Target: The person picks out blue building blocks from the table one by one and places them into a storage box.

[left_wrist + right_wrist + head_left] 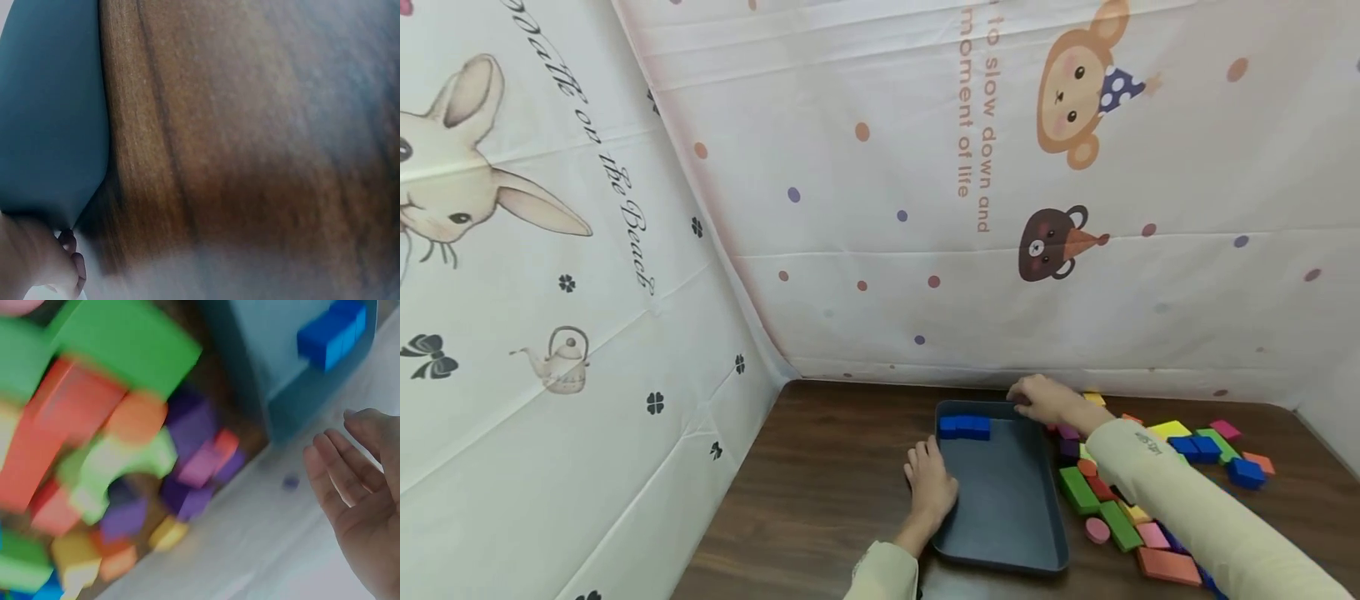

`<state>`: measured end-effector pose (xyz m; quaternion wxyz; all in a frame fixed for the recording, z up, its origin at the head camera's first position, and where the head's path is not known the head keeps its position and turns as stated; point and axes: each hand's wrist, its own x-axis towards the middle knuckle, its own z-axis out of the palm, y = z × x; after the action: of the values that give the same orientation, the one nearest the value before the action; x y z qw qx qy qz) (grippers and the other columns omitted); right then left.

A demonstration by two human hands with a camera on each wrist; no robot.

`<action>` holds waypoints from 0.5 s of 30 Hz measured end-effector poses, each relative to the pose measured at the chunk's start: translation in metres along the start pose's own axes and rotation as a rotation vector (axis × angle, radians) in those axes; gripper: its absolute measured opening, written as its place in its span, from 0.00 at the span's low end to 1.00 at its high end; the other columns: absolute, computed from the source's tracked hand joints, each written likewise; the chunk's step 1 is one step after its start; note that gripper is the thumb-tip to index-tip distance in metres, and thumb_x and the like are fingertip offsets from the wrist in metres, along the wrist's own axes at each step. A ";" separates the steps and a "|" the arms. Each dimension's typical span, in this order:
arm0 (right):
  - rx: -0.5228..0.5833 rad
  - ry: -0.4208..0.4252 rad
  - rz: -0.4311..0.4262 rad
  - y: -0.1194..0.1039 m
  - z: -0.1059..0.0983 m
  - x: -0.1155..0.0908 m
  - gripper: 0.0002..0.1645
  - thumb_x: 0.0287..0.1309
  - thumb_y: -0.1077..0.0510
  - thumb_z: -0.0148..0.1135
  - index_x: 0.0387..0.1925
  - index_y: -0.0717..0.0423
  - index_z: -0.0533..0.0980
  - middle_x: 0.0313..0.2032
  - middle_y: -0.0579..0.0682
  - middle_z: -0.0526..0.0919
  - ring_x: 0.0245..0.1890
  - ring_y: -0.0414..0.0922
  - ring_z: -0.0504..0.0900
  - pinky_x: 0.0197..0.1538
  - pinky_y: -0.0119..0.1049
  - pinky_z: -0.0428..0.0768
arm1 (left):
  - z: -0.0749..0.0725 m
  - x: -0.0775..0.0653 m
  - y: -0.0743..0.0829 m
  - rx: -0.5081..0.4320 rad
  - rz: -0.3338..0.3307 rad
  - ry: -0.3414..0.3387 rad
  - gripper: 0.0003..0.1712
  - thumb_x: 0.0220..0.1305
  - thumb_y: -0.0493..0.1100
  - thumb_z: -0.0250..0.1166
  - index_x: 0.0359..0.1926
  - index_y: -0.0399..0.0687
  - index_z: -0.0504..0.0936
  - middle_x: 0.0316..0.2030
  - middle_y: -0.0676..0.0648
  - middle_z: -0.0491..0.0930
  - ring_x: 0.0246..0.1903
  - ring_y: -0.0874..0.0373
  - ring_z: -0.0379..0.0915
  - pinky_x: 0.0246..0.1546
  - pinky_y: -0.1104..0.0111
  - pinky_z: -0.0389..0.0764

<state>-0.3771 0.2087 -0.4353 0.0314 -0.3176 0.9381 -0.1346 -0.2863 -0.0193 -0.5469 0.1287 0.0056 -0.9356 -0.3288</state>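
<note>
A dark blue-grey tray (1003, 508) lies on the brown table. Joined blue blocks (966, 427) sit inside its far left corner. My left hand (932, 483) rests over the tray's left rim, its fingers loosely bent and pointing away from me. At the lower left of the left wrist view, those fingers (78, 262) show beside the tray wall (53, 112). Above the tray's far right corner is my right hand (1041, 398). In the right wrist view the right hand (365, 500) has fingers slightly bent and apart, with nothing between them.
Many colourful blocks lie right of the tray, among them a green block (1078, 490), an orange-red block (1168, 566), a pink round block (1097, 530) and a blue block (1246, 473). A patterned white cloth (850, 317) hangs at the table's back edge, another on the left.
</note>
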 end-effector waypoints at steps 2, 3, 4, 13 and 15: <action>-0.011 -0.009 0.012 0.011 -0.012 -0.004 0.13 0.64 0.65 0.63 0.48 0.66 0.83 0.46 0.61 0.87 0.43 0.54 0.86 0.46 0.50 0.84 | -0.001 0.004 -0.006 0.002 -0.010 0.014 0.36 0.52 0.25 0.64 0.65 0.32 0.70 0.54 0.36 0.73 0.48 0.44 0.64 0.50 0.50 0.66; -0.014 -0.016 0.019 0.016 -0.018 -0.006 0.13 0.64 0.66 0.63 0.48 0.67 0.83 0.45 0.61 0.87 0.43 0.54 0.86 0.46 0.50 0.84 | -0.001 0.006 -0.008 0.004 -0.013 0.023 0.36 0.51 0.25 0.64 0.65 0.32 0.70 0.54 0.36 0.73 0.48 0.44 0.64 0.51 0.49 0.66; -0.018 -0.022 0.025 0.023 -0.024 -0.009 0.13 0.64 0.66 0.63 0.48 0.68 0.83 0.44 0.62 0.87 0.41 0.52 0.86 0.45 0.49 0.84 | -0.002 0.008 -0.010 0.001 -0.015 0.029 0.36 0.51 0.25 0.65 0.65 0.31 0.70 0.54 0.36 0.73 0.48 0.44 0.64 0.51 0.49 0.66; -0.015 -0.050 0.127 0.074 -0.057 -0.044 0.11 0.62 0.70 0.59 0.43 0.73 0.83 0.38 0.65 0.87 0.37 0.56 0.87 0.40 0.49 0.85 | -0.007 0.018 -0.023 0.018 -0.022 0.072 0.35 0.50 0.25 0.64 0.63 0.30 0.71 0.53 0.35 0.74 0.50 0.42 0.65 0.49 0.50 0.66; -0.036 -0.054 0.131 0.081 -0.056 -0.053 0.10 0.60 0.70 0.61 0.41 0.74 0.83 0.37 0.65 0.87 0.37 0.58 0.87 0.41 0.51 0.85 | -0.009 0.018 -0.024 0.013 -0.024 0.076 0.35 0.50 0.25 0.64 0.63 0.30 0.71 0.53 0.35 0.74 0.50 0.42 0.65 0.49 0.50 0.66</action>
<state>-0.3909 0.3152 -0.4049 0.0599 -0.2597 0.9579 -0.1067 -0.3039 -0.0451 -0.5510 0.1603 0.0302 -0.9319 -0.3240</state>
